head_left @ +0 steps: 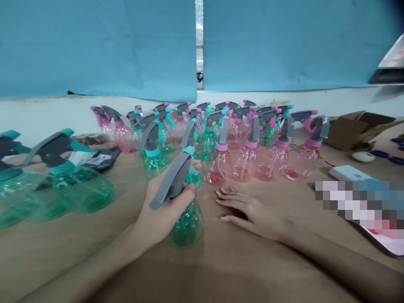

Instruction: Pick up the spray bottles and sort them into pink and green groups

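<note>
My left hand [168, 202] is wrapped round the neck of a green spray bottle [187, 229] with a grey and turquoise trigger head. Its fingers partly hide the neck and trigger. On the bare wood beside it rests my right hand [249, 208], palm down, fingers stretched out and holding nothing. Just beyond that hand stands a row of pink spray bottles [217, 166] with grey heads and pink collars. Another green spray bottle [154, 162] is right behind my left hand. More green spray bottles [83, 189] stand at the left, blurred.
Several pink and green spray bottles crowd the back of the wooden table [227, 269]. A cardboard box [347, 130], a white computer mouse [362, 156] and blue-handled scissors [389, 156] lie at the right. Behind the left bottles is a dark plastic bag [109, 160]. Blue cloth [101, 46] hangs on the wall.
</note>
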`<act>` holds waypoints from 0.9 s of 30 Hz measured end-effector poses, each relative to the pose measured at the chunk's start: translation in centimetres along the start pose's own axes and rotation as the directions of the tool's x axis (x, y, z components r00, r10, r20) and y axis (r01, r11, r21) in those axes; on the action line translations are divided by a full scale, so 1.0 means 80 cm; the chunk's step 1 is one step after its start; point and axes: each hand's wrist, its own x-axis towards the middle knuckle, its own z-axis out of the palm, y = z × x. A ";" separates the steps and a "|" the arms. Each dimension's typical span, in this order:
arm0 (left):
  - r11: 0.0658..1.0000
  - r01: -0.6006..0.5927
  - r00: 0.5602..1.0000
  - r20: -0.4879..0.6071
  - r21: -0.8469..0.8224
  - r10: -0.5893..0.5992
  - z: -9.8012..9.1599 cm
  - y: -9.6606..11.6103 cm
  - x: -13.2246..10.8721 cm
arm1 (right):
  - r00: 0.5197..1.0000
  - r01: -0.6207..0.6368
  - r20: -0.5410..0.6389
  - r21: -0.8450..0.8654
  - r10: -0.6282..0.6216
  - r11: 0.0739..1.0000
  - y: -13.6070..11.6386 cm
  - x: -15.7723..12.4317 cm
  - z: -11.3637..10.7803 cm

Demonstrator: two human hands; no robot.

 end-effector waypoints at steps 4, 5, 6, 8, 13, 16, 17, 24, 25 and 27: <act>0.998 0.030 0.999 0.030 -0.048 -0.029 0.000 -0.001 0.000 | 1.000 0.000 0.009 0.007 0.000 1.000 0.000 0.000 -0.001; 0.998 0.029 0.999 0.031 -0.060 -0.027 0.000 -0.001 0.001 | 1.000 0.003 0.009 0.008 -0.003 1.000 0.000 0.000 -0.001; 0.997 0.030 0.999 0.031 -0.066 -0.028 -0.001 -0.001 0.001 | 1.000 0.005 0.006 0.009 -0.006 1.000 0.000 0.000 -0.001; 0.997 0.043 0.999 0.023 -0.058 -0.042 -0.001 -0.001 0.001 | 1.000 0.006 0.001 0.004 -0.006 1.000 -0.001 0.000 -0.001; 0.995 0.070 0.997 0.022 -0.073 -0.069 0.001 -0.003 -0.001 | 1.000 0.006 0.005 -0.001 -0.006 1.000 -0.001 0.000 -0.001; 0.987 0.066 0.997 0.052 -0.147 -0.058 0.001 -0.006 -0.001 | 1.000 0.011 0.000 0.004 -0.011 1.000 -0.001 0.000 0.000; 0.984 0.064 0.997 0.060 -0.166 -0.055 0.001 -0.007 -0.001 | 1.000 0.009 0.001 0.003 -0.009 1.000 -0.001 0.000 0.000; 0.974 0.057 0.994 0.107 -0.218 -0.034 -0.006 -0.005 0.001 | 1.000 0.000 -0.007 0.000 0.000 1.000 -0.002 -0.001 0.000; 0.972 0.060 0.993 0.111 -0.226 -0.036 -0.006 -0.005 0.002 | 1.000 0.000 -0.008 -0.003 0.000 1.000 -0.001 -0.001 0.000; 0.967 0.057 0.994 0.106 -0.247 -0.032 -0.006 -0.003 0.003 | 1.000 0.003 -0.011 -0.004 -0.003 1.000 -0.001 -0.001 0.001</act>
